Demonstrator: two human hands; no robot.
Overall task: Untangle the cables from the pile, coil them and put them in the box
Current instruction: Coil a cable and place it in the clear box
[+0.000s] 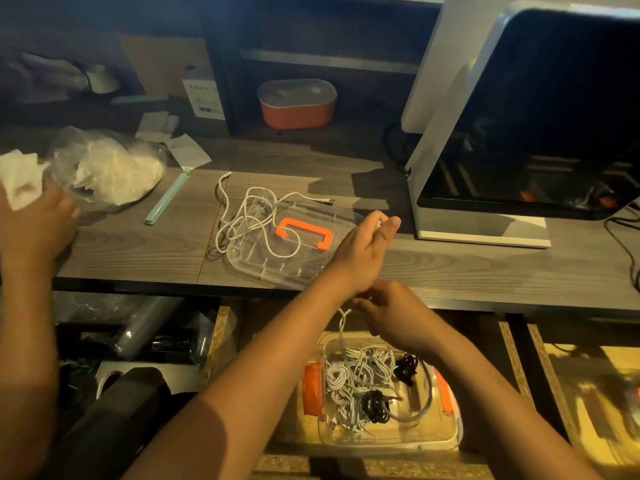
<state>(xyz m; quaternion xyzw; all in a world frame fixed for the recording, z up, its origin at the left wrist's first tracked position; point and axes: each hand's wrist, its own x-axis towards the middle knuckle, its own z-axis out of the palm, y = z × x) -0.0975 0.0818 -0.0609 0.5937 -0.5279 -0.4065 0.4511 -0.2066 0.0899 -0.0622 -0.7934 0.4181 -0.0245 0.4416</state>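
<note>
Cable (343, 318) hangs looped between the 2 hands, directly above the box (398, 439) of coils below the counter (138, 244). The right hand (391, 317) pinches it low and is nearer the box. The left hand (363, 251) appears to grip its upper end. The box lies straight down.

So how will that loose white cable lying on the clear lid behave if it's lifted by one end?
Probably floppy: the white cable sprawls in loose, uneven loops. Likely light too, since it looks thin. A loop crosses the orange handle, so it may snag there and drag the clear lid along.
</note>
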